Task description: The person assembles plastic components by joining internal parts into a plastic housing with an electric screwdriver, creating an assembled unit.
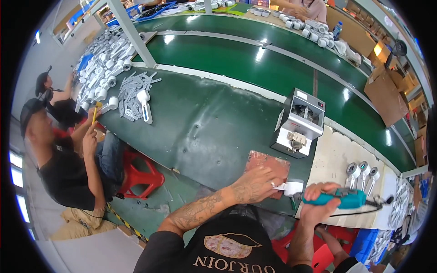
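Green tabletop (pixel 177 113): right grip (pixel 317 211) encircles teal tool (pixel 349 199).

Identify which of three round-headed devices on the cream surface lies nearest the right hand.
The leftmost device; the middle one and rightmost one lie farther from the right hand.

Power tool (pixel 347 199) at 4 o'clock: teal. Part (pixel 294 187) in front of it, also 4: plain white. Pad (pixel 268 160) at 4: brick red, blotchy. Work surface (pixel 182 132) at 10: dark green, whitish smudges. Belt (pixel 205 59) at 12: glossy brighter green. Machine (pixel 295 119) at 3: grey and white. Strips (pixel 130 101) at 10: grey. Stool (pixel 144 176) at 8: red. Floor tape (pixel 128 224) between 7 and 8: yellow-black stripes. Shirt (pixel 218 260) at 6: black, gold lettering, mottled pinkish print.
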`<state>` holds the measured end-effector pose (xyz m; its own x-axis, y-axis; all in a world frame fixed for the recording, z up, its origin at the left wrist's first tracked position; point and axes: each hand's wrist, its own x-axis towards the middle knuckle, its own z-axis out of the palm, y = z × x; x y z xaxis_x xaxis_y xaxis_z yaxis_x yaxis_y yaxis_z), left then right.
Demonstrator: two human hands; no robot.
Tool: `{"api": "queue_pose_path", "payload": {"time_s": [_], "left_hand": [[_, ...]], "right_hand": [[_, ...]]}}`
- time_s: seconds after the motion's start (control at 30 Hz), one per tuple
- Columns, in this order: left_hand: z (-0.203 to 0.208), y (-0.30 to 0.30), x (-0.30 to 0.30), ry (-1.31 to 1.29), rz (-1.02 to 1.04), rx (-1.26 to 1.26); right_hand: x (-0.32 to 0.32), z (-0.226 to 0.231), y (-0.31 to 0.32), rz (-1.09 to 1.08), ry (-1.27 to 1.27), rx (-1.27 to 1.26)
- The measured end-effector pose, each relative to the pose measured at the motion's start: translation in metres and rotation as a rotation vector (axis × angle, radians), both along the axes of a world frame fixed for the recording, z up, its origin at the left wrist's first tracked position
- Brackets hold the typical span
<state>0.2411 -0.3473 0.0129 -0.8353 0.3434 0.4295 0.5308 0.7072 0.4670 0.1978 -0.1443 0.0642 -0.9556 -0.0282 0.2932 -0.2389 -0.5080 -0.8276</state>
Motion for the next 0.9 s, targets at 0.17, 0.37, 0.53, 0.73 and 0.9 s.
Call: {"api": "queue_pose_path", "payload": {"time_s": [0.17, 0.37, 0.53, 0.73, 0.9], "left_hand": [[0.015, -0.036, 0.030, -0.076, 0.365, 0.391], [0.007, -0.104, 0.044, -0.037, 0.767, 0.405], [-0.019, -0.159, 0.051, 0.023, 0.988, 0.396], [-0.044, -0.213, 0.061, 0.090, 1.198, 0.269], [-0.063, -0.262, 0.049, 0.228, 1.146, 0.138]], "right_hand": [[0.017, -0.004, 0.012, -0.069, 0.056, 0.038], [0.019, -0.028, 0.017, 0.007, 0.004, 0.163], [0.021, -0.021, 0.008, 0.017, 0.001, 0.144], [0.022, -0.028, 0.018, 0.101, -0.059, 0.117], [0.031, -0.048, 0.031, 0.049, -0.098, 0.067]]}}
